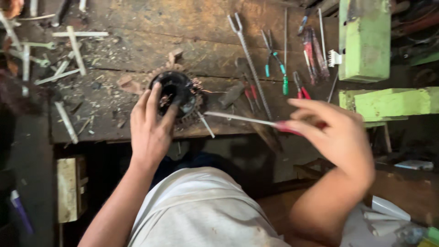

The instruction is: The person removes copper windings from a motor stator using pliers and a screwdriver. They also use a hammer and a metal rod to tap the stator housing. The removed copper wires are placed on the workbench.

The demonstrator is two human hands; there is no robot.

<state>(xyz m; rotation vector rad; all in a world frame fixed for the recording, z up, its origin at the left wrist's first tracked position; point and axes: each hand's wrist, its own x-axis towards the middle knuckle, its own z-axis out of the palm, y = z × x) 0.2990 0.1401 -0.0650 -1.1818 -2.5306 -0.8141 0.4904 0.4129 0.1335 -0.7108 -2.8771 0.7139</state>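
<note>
The left hand [150,127] lay curled over the near rim of a round black motor stator with copper windings [176,93], its fingers hooked into and around the ring and holding it down on the worn, scarred wooden bench [137,27]. The right hand [336,132] was raised off the bench to the right of the stator, thumb and fingers pinched on the red handle of a thin metal rod tool [242,119]. That tool's long axis ran nearly level, from the pinching fingers leftward toward the stator, and its tip stopped just short of the ring's right edge, near a loose white stick that leaned against the stator's lower right side. So the stator lay directly under the left hand and well to the left of the right hand, with only the rod's length bridging the gap.

Right of the stator a long twisted steel bar with a forked end [249,59] lay slanted on the bench, and beyond it a row of pliers and screwdrivers with red and teal grips [279,64]. Farther right stood a pale green painted metal block [363,39]. Left of the stator, white sticks and bare wrenches [68,50] were scattered among chips and dust.
</note>
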